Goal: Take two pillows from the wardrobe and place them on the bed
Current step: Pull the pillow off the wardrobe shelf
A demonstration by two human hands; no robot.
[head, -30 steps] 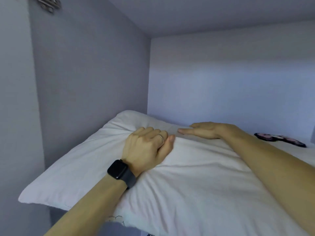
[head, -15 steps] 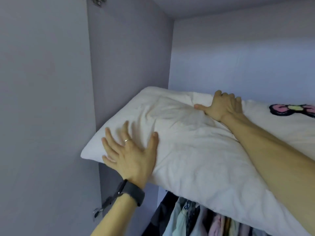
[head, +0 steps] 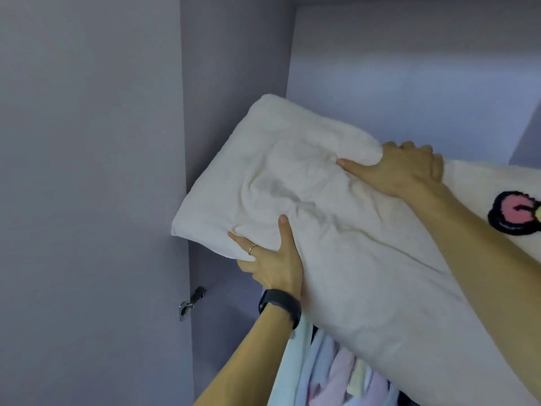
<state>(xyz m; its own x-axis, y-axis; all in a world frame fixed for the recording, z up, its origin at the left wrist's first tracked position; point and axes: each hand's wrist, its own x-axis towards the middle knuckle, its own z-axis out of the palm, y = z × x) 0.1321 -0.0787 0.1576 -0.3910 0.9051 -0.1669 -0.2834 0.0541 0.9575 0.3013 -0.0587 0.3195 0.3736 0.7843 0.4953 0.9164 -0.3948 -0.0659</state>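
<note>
Pillow: white pillow (head: 316,218), rumpled and creased, tilted in the upper part of the wardrobe (head: 234,83), with its near-left corner jutting out past the wardrobe's side panel; its right end runs out of view at the lower right, under the right forearm.
Left hand: left hand (head: 272,259) is under and around the pillow's near edge, thumb pressed on top and fingers curled beneath; this grip is closed on the pillow, though most fingertips are hidden by the fabric.
Left wrist: a dark watch band (head: 281,307) sits on it; a thin ring (head: 252,249) shows on one finger.
Right hand: right hand (head: 401,168) clamps the pillow's far edge, thumb lying forward on the top face, fingers folded over the back where they cannot be seen; that grip is also closed on the pillow.
Second pillow: a pale cushion (head: 480,183) lies just behind and right of the right hand, carrying a pink and black bow patch (head: 512,213); it is cut off by the frame's right edge, so its shape is unclear.
Shelf: whatever supports the pillows is hidden beneath them.
Below: hanging clothes (head: 330,373) in pale blue, pink and yellow, partly covered by the pillow and cut off at the bottom edge.
Door: the wardrobe door (head: 87,200) stands open on the left, with a metal hinge (head: 191,303) at its inner edge.
Bed: not in view.
</note>
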